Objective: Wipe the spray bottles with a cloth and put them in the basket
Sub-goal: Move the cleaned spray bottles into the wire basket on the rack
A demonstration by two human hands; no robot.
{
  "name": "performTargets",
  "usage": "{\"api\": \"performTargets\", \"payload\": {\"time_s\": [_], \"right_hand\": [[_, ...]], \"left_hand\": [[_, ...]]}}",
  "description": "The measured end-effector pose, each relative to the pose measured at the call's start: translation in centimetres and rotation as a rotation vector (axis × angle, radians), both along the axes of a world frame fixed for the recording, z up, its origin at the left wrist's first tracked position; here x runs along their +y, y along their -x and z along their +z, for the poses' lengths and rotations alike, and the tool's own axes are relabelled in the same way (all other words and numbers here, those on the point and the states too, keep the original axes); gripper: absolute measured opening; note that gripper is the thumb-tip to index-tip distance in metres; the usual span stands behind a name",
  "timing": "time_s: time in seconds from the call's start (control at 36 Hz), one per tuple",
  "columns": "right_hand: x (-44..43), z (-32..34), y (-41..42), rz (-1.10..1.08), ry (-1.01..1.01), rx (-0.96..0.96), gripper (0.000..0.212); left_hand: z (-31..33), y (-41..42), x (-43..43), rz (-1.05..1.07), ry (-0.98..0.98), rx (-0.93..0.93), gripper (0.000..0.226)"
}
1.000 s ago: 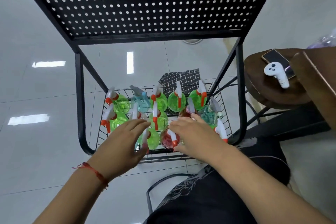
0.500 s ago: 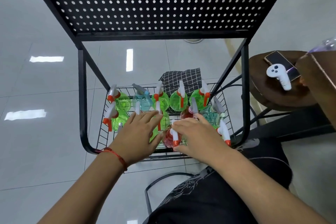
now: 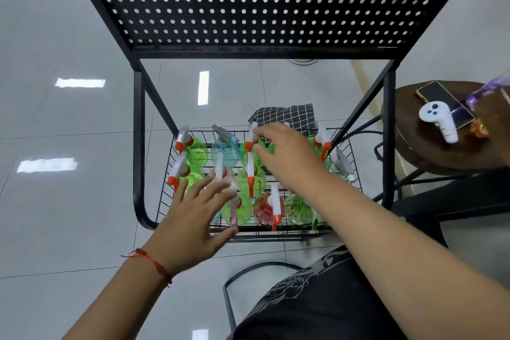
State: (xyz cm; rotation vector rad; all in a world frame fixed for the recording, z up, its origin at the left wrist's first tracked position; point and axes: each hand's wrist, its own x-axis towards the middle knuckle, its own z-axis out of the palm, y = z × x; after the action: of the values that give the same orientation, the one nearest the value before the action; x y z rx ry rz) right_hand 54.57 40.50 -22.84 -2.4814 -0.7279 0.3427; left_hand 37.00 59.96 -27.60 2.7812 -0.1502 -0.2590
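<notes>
A black wire basket [image 3: 162,201] on the lower level of a black metal shelf frame holds several spray bottles, mostly green [image 3: 197,150], one light blue [image 3: 225,150] and one red [image 3: 265,207], all with white and orange trigger heads. A black checked cloth [image 3: 287,117] lies at the basket's far edge. My left hand [image 3: 193,218] hovers over the front left bottles with fingers spread. My right hand [image 3: 287,154] reaches over the back rows, fingers relaxed near a bottle head, holding nothing that I can see.
A perforated black shelf top [image 3: 248,0] overhangs the basket. To the right, a round dark stool [image 3: 408,146] carries a phone [image 3: 441,99] and a white controller [image 3: 441,121]. A glossy tiled floor surrounds the frame. My dark clothing fills the lower right.
My right hand has left the red bottle at the front and moved to the back rows. My left hand has drawn back toward the basket's front left corner.
</notes>
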Motion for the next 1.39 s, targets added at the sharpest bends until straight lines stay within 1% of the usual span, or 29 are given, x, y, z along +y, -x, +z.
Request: {"api": "performTargets", "payload": {"time_s": [0.08, 0.14, 0.19, 0.25, 0.39, 0.53, 0.75, 0.86, 1.28, 1.39], "right_hand": [[1.9, -0.8, -1.8, 0.031, 0.075, -0.012, 0.046], [2.8, -1.5, -2.8, 0.072, 0.155, -0.012, 0.049], [3.4, -2.0, -3.3, 0.098, 0.231, -0.013, 0.046], [3.6, -2.4, -3.6, 0.113, 0.259, -0.027, 0.043], [3.3, -2.9, -3.8, 0.135, 0.189, 0.038, 0.039], [2.7, -3.0, -4.7, 0.2, 0.184, 0.106, 0.047], [2.6, -2.9, -5.2, 0.216, 0.212, 0.085, 0.049], [2.5, -2.9, -4.9, 0.18, 0.166, 0.113, 0.049], [3.2, -3.7, -3.9, 0.115, 0.178, 0.034, 0.048], [3.5, -3.8, -3.2, 0.083, 0.168, 0.03, 0.045]], "left_hand": [[-0.8, 0.4, -0.1, -0.031, -0.075, 0.009, 0.064], [-1.1, 0.3, -0.1, -0.02, -0.071, 0.004, 0.061], [-1.2, 0.3, -0.2, -0.008, -0.06, 0.002, 0.06], [-1.3, 0.3, 0.0, 0.003, -0.054, -0.011, 0.059], [-1.6, 0.4, 0.2, 0.007, -0.043, -0.017, 0.058], [-1.6, 0.4, 0.2, 0.01, -0.042, -0.015, 0.059], [-1.6, 0.2, 0.1, 0.006, -0.044, -0.018, 0.059], [-1.7, 0.2, 0.0, -0.001, -0.054, -0.03, 0.058], [-1.7, 0.5, 0.0, 0.011, -0.061, 0.002, 0.061], [-1.6, 0.4, -0.1, 0.009, -0.06, 0.007, 0.061]]}}
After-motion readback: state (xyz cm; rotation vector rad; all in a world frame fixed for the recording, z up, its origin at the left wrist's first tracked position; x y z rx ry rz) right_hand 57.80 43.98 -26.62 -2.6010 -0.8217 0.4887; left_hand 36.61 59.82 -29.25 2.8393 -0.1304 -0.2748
